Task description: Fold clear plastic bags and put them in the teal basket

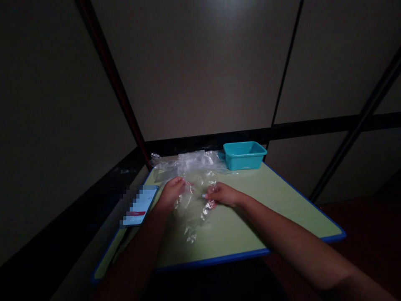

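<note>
A crinkled clear plastic bag (196, 205) stretches between my two hands above the middle of the light green table (244, 225). My left hand (173, 192) has its fingers closed on the bag's left side. On the right side, my right hand (222, 195) pinches the plastic between thumb and fingers. The bag's lower part hangs toward the table's front edge. Behind my hands, more clear plastic bags (191, 162) lie in a loose, flat pile at the back of the table.
A turquoise plastic basket (244, 161) stands at the back right corner. At the left edge lies a phone (142, 205) with a lit screen, partly pixelated. The table has a blue rim, and panelled walls stand close behind it and to the left.
</note>
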The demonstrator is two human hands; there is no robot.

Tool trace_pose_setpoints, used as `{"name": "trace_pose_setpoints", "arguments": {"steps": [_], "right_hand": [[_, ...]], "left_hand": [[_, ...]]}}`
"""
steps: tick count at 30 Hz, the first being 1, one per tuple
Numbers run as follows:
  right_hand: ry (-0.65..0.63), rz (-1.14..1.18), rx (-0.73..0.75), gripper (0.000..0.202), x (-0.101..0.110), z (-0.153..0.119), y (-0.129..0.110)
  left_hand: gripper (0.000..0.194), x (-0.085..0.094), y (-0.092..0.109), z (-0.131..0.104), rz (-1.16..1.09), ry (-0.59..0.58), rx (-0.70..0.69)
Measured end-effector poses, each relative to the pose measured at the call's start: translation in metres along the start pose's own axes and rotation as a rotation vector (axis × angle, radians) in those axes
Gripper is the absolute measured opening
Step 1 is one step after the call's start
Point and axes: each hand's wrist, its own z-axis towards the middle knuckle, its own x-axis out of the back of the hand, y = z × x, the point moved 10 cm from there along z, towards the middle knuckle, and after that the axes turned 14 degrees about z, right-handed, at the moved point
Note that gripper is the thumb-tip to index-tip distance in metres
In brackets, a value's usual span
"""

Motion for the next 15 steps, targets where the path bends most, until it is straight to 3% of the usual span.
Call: {"name": "trace_pose_setpoints", "arguments": {"steps": [4, 8, 11, 15], "right_hand": [[-0.045, -0.022, -0.085, 0.048, -0.004, -0.001, 0.006], [0.248, 0.029, 0.006, 0.048, 0.033, -0.004, -0.020], [0.403, 0.047, -0.056, 0.051, 0.054, -0.012, -0.027], [0.316, 0.010, -0.055, 0.042, 0.047, -0.012, -0.028]], "left_hand": [[0.033, -0.002, 0.003, -0.001, -0.125, -0.037, 0.031], [0.032, -0.014, 0.008, -0.005, -0.136, -0.162, 0.019], [0.034, -0.030, 0.005, -0.013, -0.058, -0.302, 0.044], [0.038, -0.055, 0.004, -0.030, 0.019, -0.474, 0.061]]}}
